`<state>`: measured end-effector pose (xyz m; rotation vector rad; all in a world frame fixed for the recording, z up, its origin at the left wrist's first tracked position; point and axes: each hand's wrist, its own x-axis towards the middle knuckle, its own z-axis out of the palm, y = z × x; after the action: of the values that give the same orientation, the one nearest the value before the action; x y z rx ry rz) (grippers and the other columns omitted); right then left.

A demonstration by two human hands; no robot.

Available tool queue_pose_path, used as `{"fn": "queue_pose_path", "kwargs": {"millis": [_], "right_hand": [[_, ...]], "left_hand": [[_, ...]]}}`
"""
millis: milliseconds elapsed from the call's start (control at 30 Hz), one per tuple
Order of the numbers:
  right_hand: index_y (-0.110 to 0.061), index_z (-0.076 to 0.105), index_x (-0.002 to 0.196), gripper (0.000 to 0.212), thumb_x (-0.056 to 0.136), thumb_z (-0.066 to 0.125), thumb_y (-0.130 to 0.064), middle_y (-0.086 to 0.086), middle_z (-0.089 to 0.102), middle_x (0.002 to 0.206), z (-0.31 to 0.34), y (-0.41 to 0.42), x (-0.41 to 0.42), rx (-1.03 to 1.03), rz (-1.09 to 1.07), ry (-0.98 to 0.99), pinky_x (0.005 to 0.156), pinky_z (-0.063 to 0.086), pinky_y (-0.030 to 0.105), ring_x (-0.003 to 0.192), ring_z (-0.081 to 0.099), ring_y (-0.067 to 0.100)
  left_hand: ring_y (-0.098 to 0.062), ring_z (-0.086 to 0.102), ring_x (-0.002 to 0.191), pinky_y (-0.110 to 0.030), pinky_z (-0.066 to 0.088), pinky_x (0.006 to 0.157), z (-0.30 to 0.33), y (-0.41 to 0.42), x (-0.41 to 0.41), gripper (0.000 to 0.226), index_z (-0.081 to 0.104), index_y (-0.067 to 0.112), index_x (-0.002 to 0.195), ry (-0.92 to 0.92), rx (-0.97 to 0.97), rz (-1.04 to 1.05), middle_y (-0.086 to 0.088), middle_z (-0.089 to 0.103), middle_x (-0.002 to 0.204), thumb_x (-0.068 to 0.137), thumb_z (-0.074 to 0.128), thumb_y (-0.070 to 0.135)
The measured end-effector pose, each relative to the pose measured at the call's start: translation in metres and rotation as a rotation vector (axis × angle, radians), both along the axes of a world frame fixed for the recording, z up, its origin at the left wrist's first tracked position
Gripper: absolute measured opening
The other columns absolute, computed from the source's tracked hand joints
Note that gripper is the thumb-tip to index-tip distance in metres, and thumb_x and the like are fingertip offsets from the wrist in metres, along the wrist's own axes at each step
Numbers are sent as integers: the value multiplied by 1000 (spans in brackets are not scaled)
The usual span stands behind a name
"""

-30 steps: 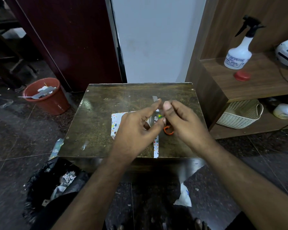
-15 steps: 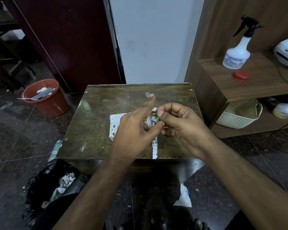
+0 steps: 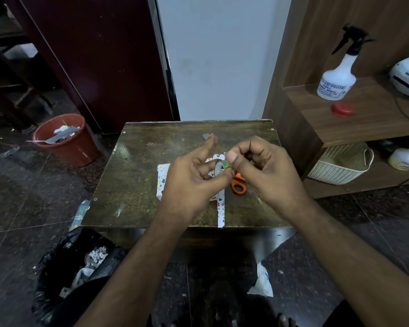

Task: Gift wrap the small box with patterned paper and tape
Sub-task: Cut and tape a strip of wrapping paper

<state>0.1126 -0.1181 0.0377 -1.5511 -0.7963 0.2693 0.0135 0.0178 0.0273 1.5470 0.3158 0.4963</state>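
Dark wooden counter [image 3: 137,175] at frame centre carries the patterned paper [image 3: 163,173], mostly hidden below both hands; I cannot see the box. The left hand [image 3: 189,182] and right hand [image 3: 265,171] together hold a small tape roll [image 3: 220,166]. Probably the step is freeing a tape piece; next it must go on the paper seam. Orange scissors [image 3: 238,184] lie just beside.

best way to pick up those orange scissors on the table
Take the orange-handled scissors by the handle loops, the only part in view; the blades run up under the right hand. The loops lie flat on the dark wooden table, toward the near edge, so come from above on the near side and pinch across a loop or hook a finger through. The right hand is closest.
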Motion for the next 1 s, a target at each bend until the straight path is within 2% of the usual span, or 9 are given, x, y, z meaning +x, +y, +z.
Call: {"fn": "queue_pose_path", "kwargs": {"millis": [100, 200, 267, 467, 533, 633, 800, 867, 1000], "right_hand": [[-18, 71, 88, 8, 95, 71, -22, 1, 69, 85, 2, -1, -2, 42, -55, -110, 74, 57, 43, 83, 69, 26], [-21, 72, 87, 9, 96, 72, -24, 3, 72, 84, 2, 0, -4, 60, -131, -15, 72, 58, 39, 80, 70, 27], [-20, 72, 82, 15, 97, 71, -23, 5, 70, 74, 3, 1, -4, 6, -145, 82, 63, 54, 33, 69, 65, 21], [-12, 70, 95, 33, 101, 59, -43, -8, 68, 71, -3, -1, -2, -203, -30, 410, 63, 52, 27, 69, 64, 8], [-10, 71, 109, 56, 93, 54, -61, -5, 71, 82, -2, -2, -2, -172, 31, 453, 69, 52, 28, 77, 67, 9], [-5, 72, 106, 73, 88, 55, -74, 10, 64, 90, -2, -5, -2, -136, 140, 373, 76, 46, 40, 83, 59, 20], [-11, 75, 93, 32, 96, 70, -42, 24, 60, 81, 0, -8, 0, -108, 140, 271, 74, 42, 39, 79, 51, 23], [-8, 73, 91, 25, 96, 71, -33, 9, 64, 75, 1, -9, 5, -61, 73, 313, 72, 48, 29, 74, 58, 14], [-21, 75, 90, 24, 91, 74, -45, -1, 66, 89, -16, -13, 28, -361, -183, -166, 77, 53, 36, 84, 64, 14]], "left_hand": [[-3, 68, 117, -28, 55, 101, 6, -1, -1, 85, 44, 11, 154, -34, -13, 40, 19, 58, 144, 81, 86, 6], [1, 66, 96, -23, 55, 83, 9, -4, -4, 81, 44, 16, 153, -32, 146, 56, 45, 66, 97, 83, 84, 5], [-1, 63, 86, -31, 57, 73, 8, -8, -7, 80, 48, 21, 151, -39, 312, 111, 41, 64, 86, 81, 87, 12], [3, 65, 73, -8, 50, 73, 10, -15, -4, 78, 53, 15, 149, -85, 623, 214, 10, 73, 97, 80, 89, 19], [14, 64, 85, -12, 54, 80, 9, -13, -3, 78, 51, 14, 150, -77, 595, 215, 17, 71, 102, 81, 88, 21], [0, 72, 93, -28, 60, 76, 8, -13, -1, 78, 50, 15, 151, -59, 545, 241, 17, 73, 103, 82, 84, 24], [0, 65, 122, -34, 61, 91, 4, -16, 2, 84, 43, 20, 156, -49, 385, 143, 33, 66, 122, 82, 83, 16], [3, 53, 135, -36, 56, 101, 3, -14, 2, 93, 37, 27, 157, -22, 342, 99, 43, 55, 131, 77, 83, 21], [6, 49, 137, -33, 51, 101, 3, -11, 2, 98, 30, 26, 161, 6, 380, 113, 12, 56, 149, 82, 87, 22]]}}
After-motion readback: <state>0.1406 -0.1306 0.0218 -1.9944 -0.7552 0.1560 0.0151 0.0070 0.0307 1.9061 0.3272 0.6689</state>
